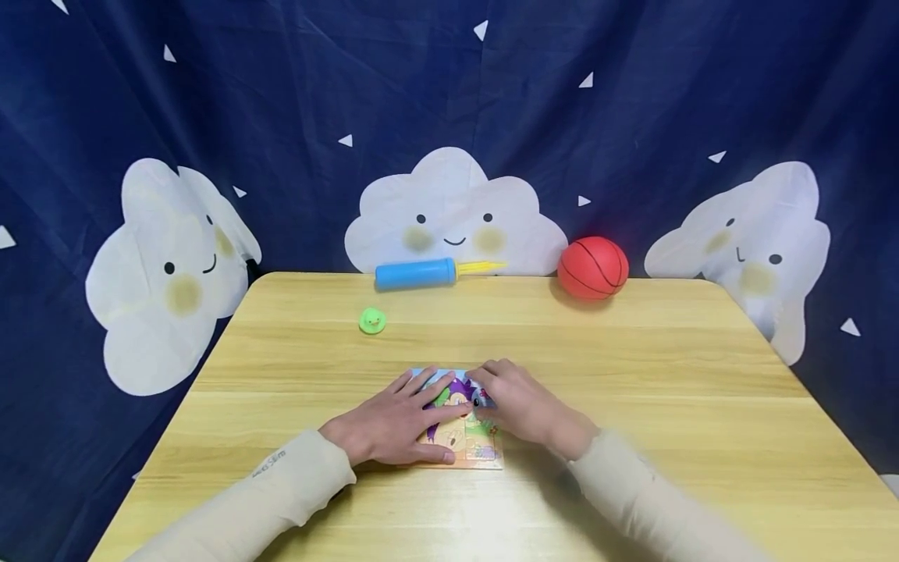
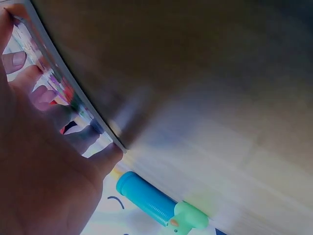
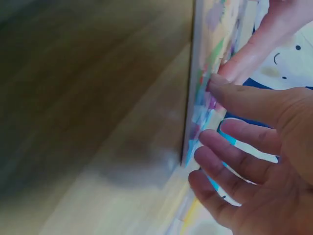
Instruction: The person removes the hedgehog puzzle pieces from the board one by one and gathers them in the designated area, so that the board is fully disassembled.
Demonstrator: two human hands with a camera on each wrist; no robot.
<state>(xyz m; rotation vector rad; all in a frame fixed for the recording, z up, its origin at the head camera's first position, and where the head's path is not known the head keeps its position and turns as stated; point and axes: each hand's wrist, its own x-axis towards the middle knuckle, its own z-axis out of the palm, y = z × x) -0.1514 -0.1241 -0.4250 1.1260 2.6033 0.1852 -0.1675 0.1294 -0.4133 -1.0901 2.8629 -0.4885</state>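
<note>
A colourful picture puzzle board (image 1: 485, 462), with a purple-haired cartoon figure, lies flat near the front middle of the table. Across its left half my left hand (image 1: 403, 421) rests with the fingers spread and the palm down. In the left wrist view, the fingers of the left hand (image 2: 54, 147) reach over the board's edge (image 2: 83, 88). My right hand (image 1: 520, 406) is over the board's upper right part. The right wrist view shows the right thumb (image 3: 244, 100) at the picture surface and the other fingers loosely bent near the board's corner.
A green toy duck (image 1: 372, 321) stands beyond the board, to the left. Behind it a blue hand pump (image 1: 416, 274) with a yellow nozzle lies along the table's back edge. A red ball (image 1: 593, 268) sits at the back right, before a dark blue cloud-patterned curtain (image 1: 295, 94).
</note>
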